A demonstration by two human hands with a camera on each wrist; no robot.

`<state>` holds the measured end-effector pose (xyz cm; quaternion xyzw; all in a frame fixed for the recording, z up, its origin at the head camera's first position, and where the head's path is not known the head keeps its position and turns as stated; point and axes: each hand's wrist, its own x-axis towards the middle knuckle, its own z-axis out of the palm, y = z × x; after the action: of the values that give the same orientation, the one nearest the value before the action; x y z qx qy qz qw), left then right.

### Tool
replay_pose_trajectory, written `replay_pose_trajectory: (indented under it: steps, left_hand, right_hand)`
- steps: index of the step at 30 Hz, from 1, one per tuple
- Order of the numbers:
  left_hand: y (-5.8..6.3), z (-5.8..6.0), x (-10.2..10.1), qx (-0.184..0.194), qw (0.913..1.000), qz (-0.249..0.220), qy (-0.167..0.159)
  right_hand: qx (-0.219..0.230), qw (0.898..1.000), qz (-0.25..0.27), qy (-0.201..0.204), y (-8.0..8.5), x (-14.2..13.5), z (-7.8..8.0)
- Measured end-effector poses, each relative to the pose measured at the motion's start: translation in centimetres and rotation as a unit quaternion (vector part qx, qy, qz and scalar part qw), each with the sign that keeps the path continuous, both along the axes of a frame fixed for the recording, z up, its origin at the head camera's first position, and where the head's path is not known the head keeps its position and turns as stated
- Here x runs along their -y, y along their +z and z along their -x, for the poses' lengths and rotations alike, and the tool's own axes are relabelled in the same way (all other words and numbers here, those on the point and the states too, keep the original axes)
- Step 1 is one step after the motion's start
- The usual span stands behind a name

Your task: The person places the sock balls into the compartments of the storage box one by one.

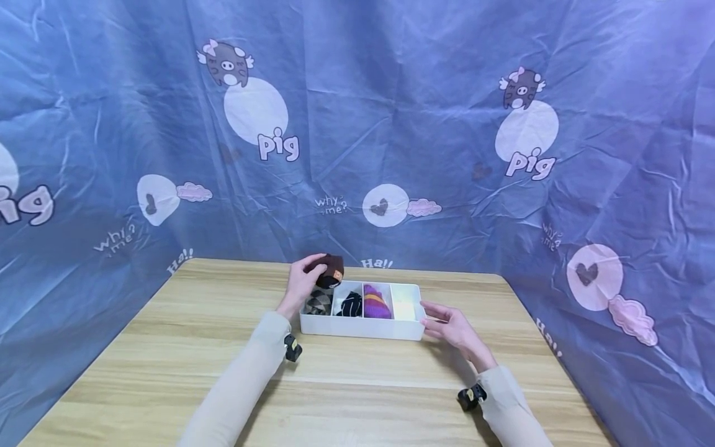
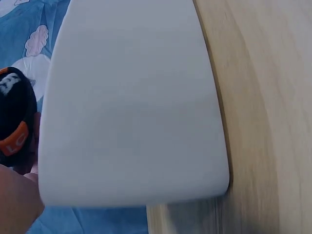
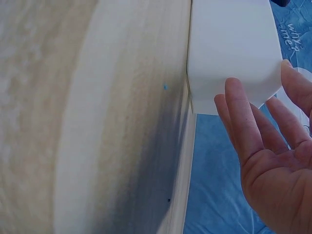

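My left hand (image 1: 302, 280) pinches a rolled dark brown sock (image 1: 333, 267) with an orange patch, holding it above the left end of a white divided box (image 1: 357, 326). Black cloth and orange patches of that sock (image 2: 14, 112) show at the left edge of the left wrist view. Below it, a grey patterned rolled sock (image 1: 319, 303) lies in the leftmost compartment. Beside that are a black sock with white stripes (image 1: 351, 304) and a purple sock with a yellow band (image 1: 376, 303). At the box's right end my right hand (image 1: 454, 325) rests its extended fingers against the wall.
The box stands on a light wooden table (image 1: 357, 391), toward its back edge. Blue curtain fabric (image 1: 346, 124) with pig prints hangs behind and along both sides. Its rightmost compartment (image 1: 405, 303) shows a bare pale floor.
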<state>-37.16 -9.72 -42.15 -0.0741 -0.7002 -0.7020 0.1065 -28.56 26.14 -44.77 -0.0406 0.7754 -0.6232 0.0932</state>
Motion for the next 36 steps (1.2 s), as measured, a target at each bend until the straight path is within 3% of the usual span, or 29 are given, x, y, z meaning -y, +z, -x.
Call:
replay_pose_trajectory:
  steps: [11,22,36]
  left_hand:
    - [-0.5,-0.2,-2.2,0.011,0.9989,-0.003,-0.045]
    - [-0.9,-0.9,-4.7,0.024,0.9977,0.015,-0.062]
    - [-0.5,-1.6,-8.2,0.048,0.9932,-0.021,-0.104]
  right_hand:
    - [-0.005,1.0,0.002,0.007,-0.1,-0.1,0.1]
    - [-0.007,1.0,-0.001,0.006,-0.1,0.0,0.2]
    - [-0.005,1.0,-0.001,0.003,-0.1,0.1,0.1]
